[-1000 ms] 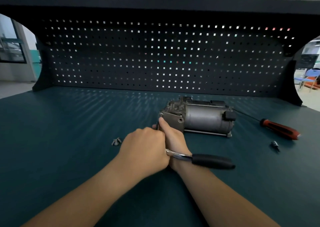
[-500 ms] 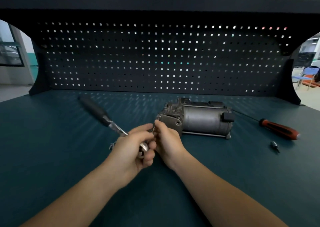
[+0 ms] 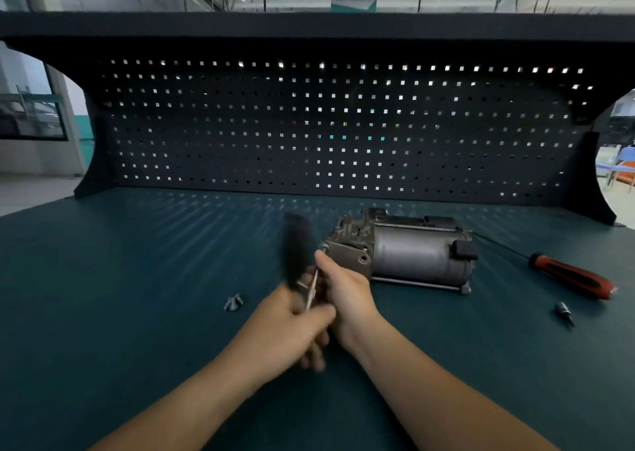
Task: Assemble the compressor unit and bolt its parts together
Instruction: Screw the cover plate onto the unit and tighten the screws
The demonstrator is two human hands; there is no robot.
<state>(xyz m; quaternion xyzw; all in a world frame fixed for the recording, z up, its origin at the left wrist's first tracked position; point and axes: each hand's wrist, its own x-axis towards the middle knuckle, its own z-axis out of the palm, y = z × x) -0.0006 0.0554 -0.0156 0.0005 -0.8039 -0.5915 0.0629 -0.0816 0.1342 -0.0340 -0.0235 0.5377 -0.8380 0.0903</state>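
- The compressor (image 3: 398, 251) is lying on its side on the green tabletop (image 3: 137, 279), a bit right of centre, in front of the black pegboard (image 3: 343, 124).
- Left hand (image 3: 292, 327) has its fingers wrapped round the metal shank of a ratchet (image 3: 297, 248) – the black handle sticks up and is all blurred.
- Right hand (image 3: 343, 292) is right up against the compressor's left end plate, one fingertip touching the top corner by a bolt head. The rest of its fingers are tucked behind the hand, so can't tell what they're holding, if anything.
- A couple of loose bolts (image 3: 233, 302) sit on the tabletop just left of the hands.
- Off to the right – a red-handled screwdriver (image 3: 570, 275), with a small socket bit (image 3: 563, 309) near it.
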